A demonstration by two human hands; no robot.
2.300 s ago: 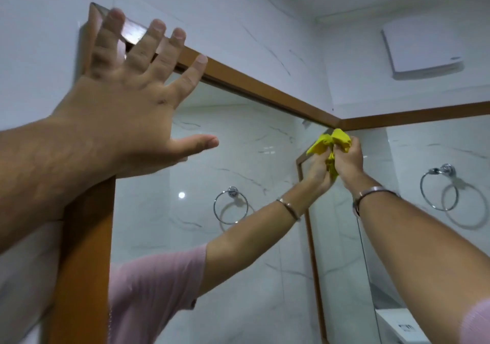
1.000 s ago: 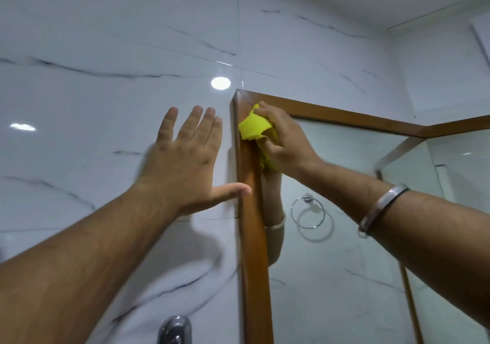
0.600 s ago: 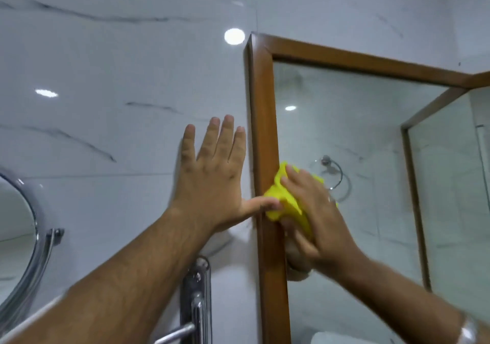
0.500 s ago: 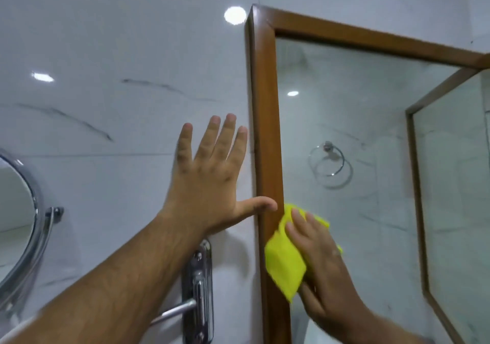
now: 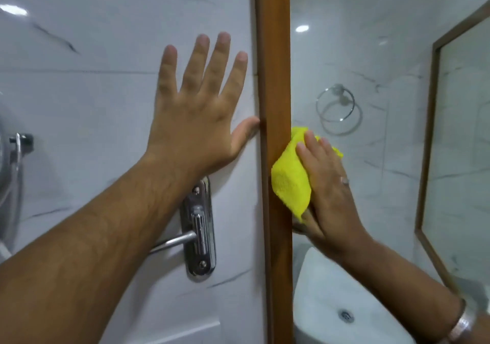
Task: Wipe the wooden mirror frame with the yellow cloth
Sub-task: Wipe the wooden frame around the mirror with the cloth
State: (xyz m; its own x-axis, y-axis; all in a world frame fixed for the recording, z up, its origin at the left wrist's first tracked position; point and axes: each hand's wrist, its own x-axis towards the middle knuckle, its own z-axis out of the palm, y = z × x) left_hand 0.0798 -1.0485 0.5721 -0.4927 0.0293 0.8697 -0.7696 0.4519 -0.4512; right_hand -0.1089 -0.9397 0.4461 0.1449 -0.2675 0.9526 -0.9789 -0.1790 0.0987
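The wooden mirror frame (image 5: 274, 78) shows as a brown vertical strip down the middle of the head view. My right hand (image 5: 328, 187) presses the yellow cloth (image 5: 290, 179) against the frame's right edge and the mirror glass, about halfway down. My left hand (image 5: 201, 112) lies flat on the white marble wall left of the frame, fingers spread, thumb tip touching the frame's outer edge. It holds nothing.
A chrome wall bracket with a bar (image 5: 198, 227) sits under my left wrist. A round chrome mirror (image 5: 10, 158) is at the far left. The glass reflects a towel ring (image 5: 335, 103) and a white basin (image 5: 342, 306). A second framed mirror (image 5: 434, 158) is on the right.
My right hand has slid the cloth down the left side of the frame from the top corner. The view has dropped with it. My left hand stays flat on the wall.
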